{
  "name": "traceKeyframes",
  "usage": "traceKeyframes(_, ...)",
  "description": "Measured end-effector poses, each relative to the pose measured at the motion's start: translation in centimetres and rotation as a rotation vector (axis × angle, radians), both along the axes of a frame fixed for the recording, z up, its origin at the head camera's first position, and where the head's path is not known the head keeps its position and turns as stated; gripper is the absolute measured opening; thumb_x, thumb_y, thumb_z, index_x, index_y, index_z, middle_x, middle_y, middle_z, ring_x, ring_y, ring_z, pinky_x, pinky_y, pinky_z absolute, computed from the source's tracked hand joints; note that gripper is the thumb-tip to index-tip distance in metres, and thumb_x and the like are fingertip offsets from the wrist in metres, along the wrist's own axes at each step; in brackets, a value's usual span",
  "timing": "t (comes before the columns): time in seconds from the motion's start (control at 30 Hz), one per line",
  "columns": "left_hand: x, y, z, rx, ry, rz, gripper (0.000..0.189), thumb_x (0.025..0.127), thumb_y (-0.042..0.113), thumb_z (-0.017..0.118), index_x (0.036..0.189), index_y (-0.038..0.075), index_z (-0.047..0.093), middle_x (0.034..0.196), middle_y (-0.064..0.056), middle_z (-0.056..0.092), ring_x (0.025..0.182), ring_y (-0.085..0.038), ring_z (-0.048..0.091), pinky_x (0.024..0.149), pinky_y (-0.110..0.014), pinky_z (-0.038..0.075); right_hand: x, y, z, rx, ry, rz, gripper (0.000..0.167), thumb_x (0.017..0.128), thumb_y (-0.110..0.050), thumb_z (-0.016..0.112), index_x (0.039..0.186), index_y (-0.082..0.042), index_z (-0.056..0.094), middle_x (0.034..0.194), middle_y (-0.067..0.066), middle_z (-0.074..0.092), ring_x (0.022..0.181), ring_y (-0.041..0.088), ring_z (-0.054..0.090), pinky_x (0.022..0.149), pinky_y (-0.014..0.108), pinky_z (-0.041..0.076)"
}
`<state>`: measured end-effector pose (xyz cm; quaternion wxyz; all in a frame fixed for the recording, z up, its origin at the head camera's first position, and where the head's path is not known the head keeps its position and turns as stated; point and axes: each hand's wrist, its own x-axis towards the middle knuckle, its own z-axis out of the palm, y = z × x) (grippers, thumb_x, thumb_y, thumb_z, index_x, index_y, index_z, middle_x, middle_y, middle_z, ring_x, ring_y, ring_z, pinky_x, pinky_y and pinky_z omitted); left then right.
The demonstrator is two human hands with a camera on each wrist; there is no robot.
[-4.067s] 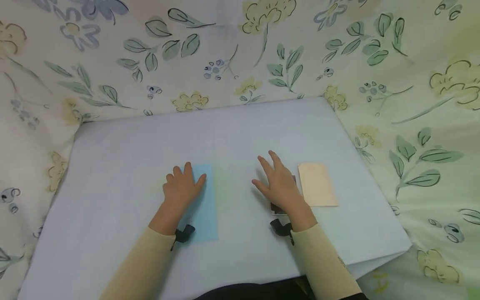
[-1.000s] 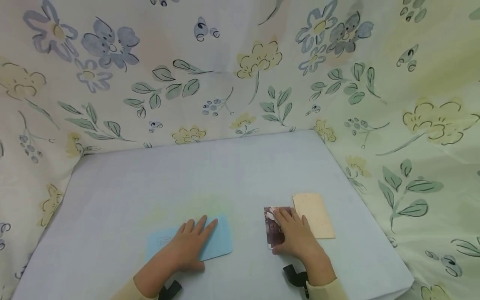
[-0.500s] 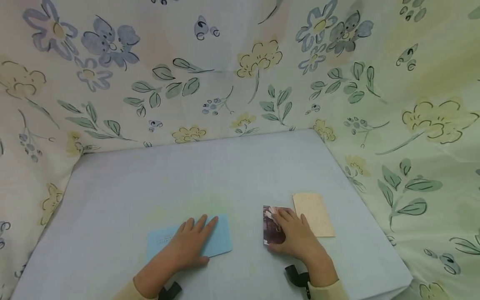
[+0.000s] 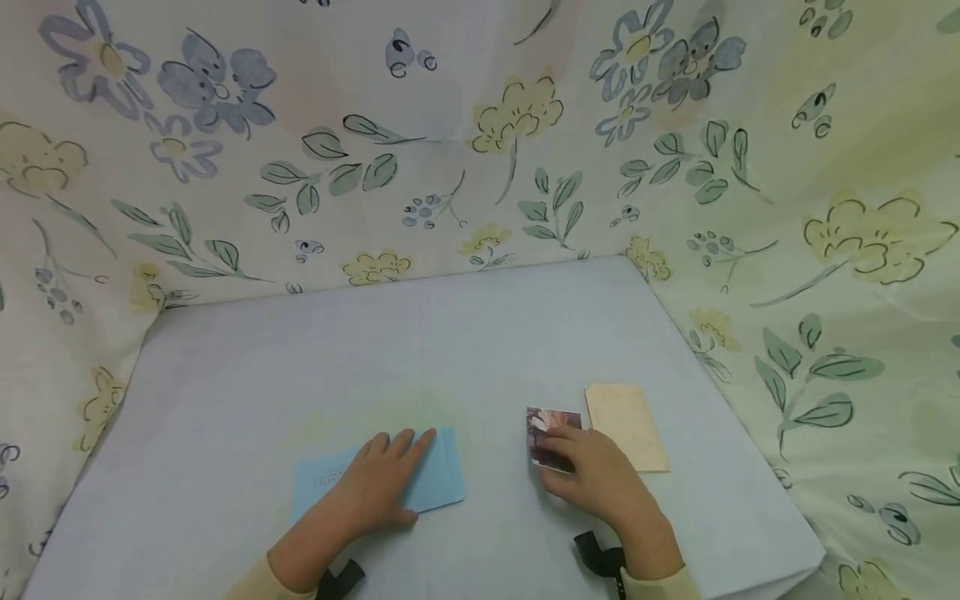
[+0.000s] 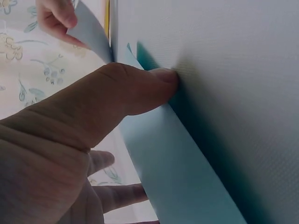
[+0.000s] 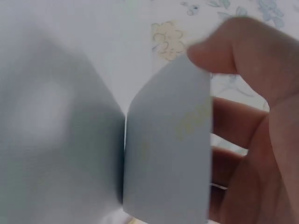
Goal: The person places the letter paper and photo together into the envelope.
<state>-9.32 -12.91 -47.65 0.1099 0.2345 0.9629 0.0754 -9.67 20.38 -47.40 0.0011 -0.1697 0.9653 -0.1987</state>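
Note:
My left hand (image 4: 375, 487) lies over a light blue folded paper (image 4: 438, 483) with small lines of print, its fingers spread. In the left wrist view, the thumb crosses the long edge of the blue paper (image 5: 173, 163), which stands slightly off the tabletop. My right hand (image 4: 600, 479) pinches a small photograph (image 4: 553, 419) by its near edge, thumb below and fingers on the picture side. The right wrist view shows the pale back of the photograph (image 6: 168, 140), tilted up, its far edge down at the table.
A beige rectangular paper (image 4: 628, 429) lies just right of the photograph, partly behind my right hand. The white-covered table (image 4: 360, 358) meets a floral cloth (image 4: 450, 192) at its back and sides.
The blue paper has turned from lengthwise to sideways under my left hand. My right hand has gone from resting on the photograph to pinching and lifting its near edge.

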Motion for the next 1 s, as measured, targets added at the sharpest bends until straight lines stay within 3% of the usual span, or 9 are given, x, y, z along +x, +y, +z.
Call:
traceKeyframes(0.17, -0.3, 0.0, 0.3, -0.008, -0.015, 0.012, 0.113, 0.066, 0.042, 0.094, 0.156, 0.002, 0.038, 0.149, -0.017, 0.048, 0.12, -0.037, 0.047, 0.107, -0.055, 0.04, -0.4, 0.1, 0.8, -0.005, 0.226, 0.048, 0.021, 0.087, -0.016, 0.079, 0.107, -0.014, 0.081, 0.112, 0.0, 0.075, 0.1, 0.022, 0.07, 0.085, 0.043, 0.056)
traceKeyframes(0.33, -0.7, 0.0, 0.7, 0.003, -0.008, 0.016, 0.11, 0.067, 0.042, 0.094, 0.154, -0.002, 0.041, 0.148, -0.018, 0.049, 0.127, -0.039, 0.047, 0.109, -0.056, 0.039, -0.9, 0.4, 1.2, -0.083, 0.439, 0.072, 0.022, 0.085, -0.007, 0.077, 0.107, -0.01, 0.081, 0.109, 0.006, 0.075, 0.094, 0.023, 0.071, 0.077, 0.042, 0.058)
traceKeyframes(0.47, -0.8, -0.1, 0.7, 0.007, 0.001, 0.014, 0.108, 0.068, 0.043, 0.093, 0.153, -0.002, 0.043, 0.147, -0.017, 0.049, 0.127, -0.038, 0.047, 0.109, -0.055, 0.039, -1.0, 0.6, 1.4, -0.16, 0.562, 0.042, 0.024, 0.086, -0.005, 0.07, 0.108, -0.009, 0.08, 0.102, 0.005, 0.069, 0.085, 0.022, 0.065, 0.068, 0.039, 0.055)
traceKeyframes(0.57, -0.7, -0.1, 0.7, 0.014, -0.002, 0.012, 0.108, 0.067, 0.043, 0.094, 0.152, -0.002, 0.044, 0.147, -0.017, 0.049, 0.128, -0.038, 0.047, 0.109, -0.056, 0.039, -0.9, 0.6, 1.5, -0.212, 0.601, -0.019, 0.025, 0.088, -0.004, 0.068, 0.109, -0.008, 0.08, 0.094, 0.004, 0.064, 0.077, 0.018, 0.058, 0.063, 0.034, 0.05)
traceKeyframes(0.67, -0.6, -0.1, 0.5, 0.012, 0.001, 0.005, 0.107, 0.067, 0.042, 0.094, 0.151, -0.003, 0.044, 0.147, -0.018, 0.049, 0.128, -0.039, 0.048, 0.109, -0.056, 0.04, -0.6, 0.4, 1.7, -0.282, 0.564, -0.108, 0.018, 0.092, -0.004, 0.067, 0.106, -0.004, 0.078, 0.085, 0.001, 0.061, 0.069, 0.012, 0.051, 0.057, 0.026, 0.045)
traceKeyframes(0.77, -0.4, -0.1, 0.4, 0.005, 0.006, -0.004, 0.107, 0.067, 0.041, 0.094, 0.151, -0.003, 0.044, 0.148, -0.019, 0.048, 0.128, -0.039, 0.047, 0.109, -0.055, 0.04, -0.4, 0.0, 1.7, -0.373, 0.464, -0.209, 0.011, 0.095, -0.003, 0.067, 0.102, -0.002, 0.076, 0.081, -0.001, 0.063, 0.062, 0.009, 0.048, 0.051, 0.022, 0.041)
traceKeyframes(0.87, -0.3, -0.1, 0.3, 0.005, 0.011, -0.011, 0.107, 0.068, 0.041, 0.094, 0.151, -0.003, 0.044, 0.148, -0.019, 0.048, 0.128, -0.039, 0.047, 0.109, -0.055, 0.04, -0.4, -0.4, 1.5, -0.465, 0.309, -0.312, 0.01, 0.097, -0.006, 0.068, 0.101, -0.001, 0.075, 0.08, 0.002, 0.067, 0.059, 0.011, 0.05, 0.05, 0.022, 0.043)
traceKeyframes(1.0, -0.3, 0.0, 0.3, 0.009, 0.013, -0.013, 0.107, 0.068, 0.041, 0.093, 0.152, -0.003, 0.043, 0.148, -0.019, 0.048, 0.128, -0.039, 0.047, 0.109, -0.055, 0.04, -0.6, -0.9, 1.0, -0.577, 0.078, -0.43, 0.018, 0.099, -0.014, 0.068, 0.107, 0.001, 0.074, 0.086, 0.007, 0.073, 0.069, 0.015, 0.06, 0.058, 0.022, 0.049)
